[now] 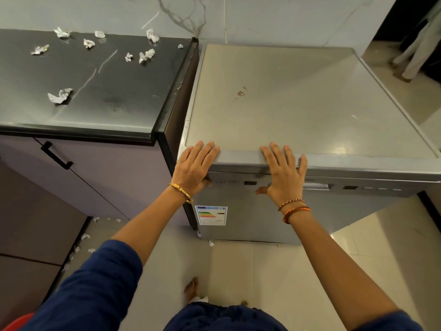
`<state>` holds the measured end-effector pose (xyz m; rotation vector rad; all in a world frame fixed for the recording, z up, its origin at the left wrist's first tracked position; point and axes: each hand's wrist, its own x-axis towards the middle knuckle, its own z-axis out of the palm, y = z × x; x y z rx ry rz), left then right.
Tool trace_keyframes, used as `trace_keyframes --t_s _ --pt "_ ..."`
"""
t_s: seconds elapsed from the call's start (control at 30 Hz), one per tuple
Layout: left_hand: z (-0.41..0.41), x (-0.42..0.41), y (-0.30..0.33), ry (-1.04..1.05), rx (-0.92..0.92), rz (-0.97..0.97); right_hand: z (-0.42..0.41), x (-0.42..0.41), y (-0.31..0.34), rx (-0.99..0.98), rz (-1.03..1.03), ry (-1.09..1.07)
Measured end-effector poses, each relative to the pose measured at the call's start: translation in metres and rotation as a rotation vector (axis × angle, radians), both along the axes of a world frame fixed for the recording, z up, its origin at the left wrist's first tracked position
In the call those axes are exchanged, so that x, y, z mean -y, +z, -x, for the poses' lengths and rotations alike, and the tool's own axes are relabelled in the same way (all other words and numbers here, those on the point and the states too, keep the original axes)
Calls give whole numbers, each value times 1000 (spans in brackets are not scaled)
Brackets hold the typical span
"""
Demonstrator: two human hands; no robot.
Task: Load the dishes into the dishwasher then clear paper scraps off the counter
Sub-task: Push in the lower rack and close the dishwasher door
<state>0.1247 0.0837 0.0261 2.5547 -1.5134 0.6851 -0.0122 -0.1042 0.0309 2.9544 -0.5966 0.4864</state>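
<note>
Two hands press flat on the front top edge of a closed grey dishwasher (pixel 298 103): left hand (pixel 195 167) at its left corner, right hand (pixel 285 172) nearer the middle, fingers straight and spread. Crumpled paper scraps (pixel 58 96) litter the dark counter (pixel 114 96) just left.

You face a marble-veined wall (pixel 214 17); below the counter at your left, a lilac cabinet door (pixel 107 173) with a black handle (pixel 56 155); pale floor tiles (pixel 274 271) lie underfoot; a red object (pixel 18 322) shows at the bottom-left corner.
</note>
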Motion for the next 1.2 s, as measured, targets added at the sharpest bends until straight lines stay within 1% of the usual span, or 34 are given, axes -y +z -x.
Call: trace_keyframes --t_s 0.23,0.4,0.5,0.57,0.67,0.77,1.2 --pt "0 0 0 8 -14 23 -1 -2 1 11 -1 -8" --pt "4 3 -1 58 -40 22 -1 -3 1 8 -6 -20" --pt "2 1 -1 28 -16 14 0 -3 2 7 -2 -25" --pt "1 0 -2 7 -2 75 -1 -2 2 1 8 -30" --pt "5 5 -5 39 -14 200 -1 -2 1 -12 27 -42" --pt "8 8 -5 55 -40 265 -2 -1 -2 6 60 -63" --pt "12 11 -8 113 -86 273 -2 2 -6 52 45 -40"
